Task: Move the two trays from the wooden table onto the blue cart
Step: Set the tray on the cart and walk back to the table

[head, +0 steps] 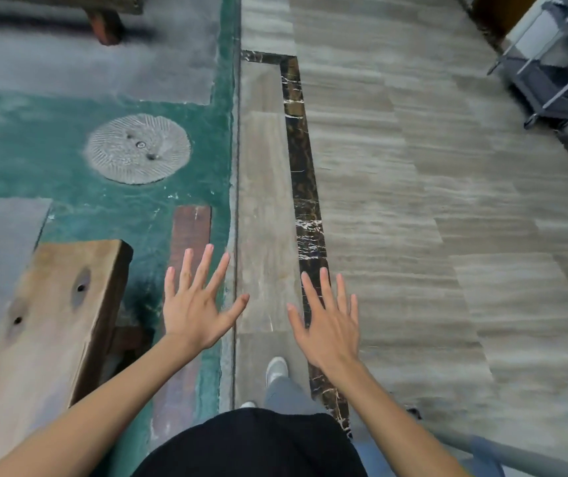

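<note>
My left hand [195, 304] and my right hand [327, 321] are stretched out in front of me over the floor, palms down, fingers spread, holding nothing. A blue-grey cart [551, 63] with metal rails stands at the top right edge, far from both hands. A wooden plank surface [45, 321], perhaps a bench or table, lies at the lower left beside my left arm. No tray is visible.
The floor is grey striped tile on the right and a teal and grey carpet [69, 149] with a round pale pattern on the left. A dark marble strip [305, 201] runs between. Another wooden leg [105, 25] shows at top left. My shoe [275, 370] is below.
</note>
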A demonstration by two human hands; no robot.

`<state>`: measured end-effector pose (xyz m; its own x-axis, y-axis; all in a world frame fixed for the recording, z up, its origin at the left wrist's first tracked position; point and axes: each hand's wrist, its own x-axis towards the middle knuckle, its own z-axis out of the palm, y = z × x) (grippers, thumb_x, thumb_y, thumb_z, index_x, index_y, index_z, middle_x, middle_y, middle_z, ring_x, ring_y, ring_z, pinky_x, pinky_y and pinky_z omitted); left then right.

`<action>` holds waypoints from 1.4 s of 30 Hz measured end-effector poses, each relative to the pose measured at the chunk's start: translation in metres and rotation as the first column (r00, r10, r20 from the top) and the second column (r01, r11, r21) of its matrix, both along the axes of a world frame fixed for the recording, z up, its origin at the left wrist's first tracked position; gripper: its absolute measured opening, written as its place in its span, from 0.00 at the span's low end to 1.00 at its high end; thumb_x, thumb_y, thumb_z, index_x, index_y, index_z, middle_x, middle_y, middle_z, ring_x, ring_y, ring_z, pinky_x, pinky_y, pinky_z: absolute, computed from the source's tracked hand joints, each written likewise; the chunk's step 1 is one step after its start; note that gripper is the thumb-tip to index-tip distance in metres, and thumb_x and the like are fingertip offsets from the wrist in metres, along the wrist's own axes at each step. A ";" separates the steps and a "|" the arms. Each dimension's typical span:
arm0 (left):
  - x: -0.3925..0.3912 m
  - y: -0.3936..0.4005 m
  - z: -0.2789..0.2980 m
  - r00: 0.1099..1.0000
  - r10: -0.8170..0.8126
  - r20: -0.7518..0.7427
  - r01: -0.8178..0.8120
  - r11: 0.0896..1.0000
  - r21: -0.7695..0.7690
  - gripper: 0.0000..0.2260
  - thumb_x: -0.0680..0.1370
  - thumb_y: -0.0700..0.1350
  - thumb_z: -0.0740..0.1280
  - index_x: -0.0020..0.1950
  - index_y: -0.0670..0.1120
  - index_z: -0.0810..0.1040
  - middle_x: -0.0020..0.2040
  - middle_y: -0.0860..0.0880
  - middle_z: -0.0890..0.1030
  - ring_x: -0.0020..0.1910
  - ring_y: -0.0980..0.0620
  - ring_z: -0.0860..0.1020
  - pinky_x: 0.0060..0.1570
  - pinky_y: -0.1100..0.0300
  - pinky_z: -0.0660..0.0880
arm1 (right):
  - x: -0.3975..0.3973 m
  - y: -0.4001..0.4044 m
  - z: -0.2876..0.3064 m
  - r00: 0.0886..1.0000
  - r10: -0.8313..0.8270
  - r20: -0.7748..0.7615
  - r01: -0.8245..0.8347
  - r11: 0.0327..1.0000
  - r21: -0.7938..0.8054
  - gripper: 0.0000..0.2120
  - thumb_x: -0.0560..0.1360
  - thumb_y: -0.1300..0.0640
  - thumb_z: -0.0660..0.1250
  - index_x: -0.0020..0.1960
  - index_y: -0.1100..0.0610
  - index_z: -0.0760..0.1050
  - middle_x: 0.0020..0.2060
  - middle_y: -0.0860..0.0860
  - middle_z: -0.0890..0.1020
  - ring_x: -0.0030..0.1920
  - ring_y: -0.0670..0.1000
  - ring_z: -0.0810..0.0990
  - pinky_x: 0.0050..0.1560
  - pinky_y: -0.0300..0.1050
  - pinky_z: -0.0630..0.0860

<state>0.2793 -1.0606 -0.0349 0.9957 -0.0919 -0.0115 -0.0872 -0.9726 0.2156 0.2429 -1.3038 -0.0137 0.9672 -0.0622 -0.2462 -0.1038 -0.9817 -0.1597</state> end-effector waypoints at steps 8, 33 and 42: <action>0.059 0.035 -0.031 0.971 0.232 -0.057 -0.234 0.972 -0.025 0.36 0.77 0.73 0.47 0.82 0.59 0.49 0.84 0.51 0.49 0.82 0.43 0.44 0.77 0.37 0.46 | 0.128 0.035 -0.022 0.983 0.181 -0.042 -0.179 0.983 0.030 0.33 0.80 0.30 0.39 0.82 0.38 0.38 0.82 0.46 0.36 0.81 0.52 0.32 0.80 0.59 0.38; 0.336 0.147 -0.065 0.668 0.731 -0.138 -0.743 0.664 -0.082 0.33 0.79 0.70 0.50 0.82 0.60 0.51 0.84 0.52 0.49 0.82 0.44 0.43 0.77 0.38 0.47 | 0.512 0.219 -0.069 0.635 0.771 -0.050 -0.763 0.636 0.110 0.32 0.81 0.31 0.45 0.83 0.39 0.47 0.83 0.45 0.42 0.81 0.52 0.34 0.80 0.58 0.41; 0.430 0.254 -0.065 0.544 0.818 -0.185 -0.838 0.523 -0.154 0.33 0.79 0.68 0.52 0.82 0.59 0.53 0.84 0.52 0.51 0.82 0.43 0.45 0.76 0.38 0.51 | 0.632 0.377 -0.052 0.501 0.865 -0.029 -0.860 0.501 0.099 0.32 0.81 0.32 0.48 0.83 0.40 0.52 0.83 0.46 0.47 0.82 0.52 0.36 0.80 0.59 0.43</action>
<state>0.7092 -0.8065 -0.1001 0.6193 0.7640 -0.1810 0.7616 -0.5285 0.3751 0.8750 -0.9266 -0.0659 0.5132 0.8115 -0.2794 0.7759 -0.5779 -0.2530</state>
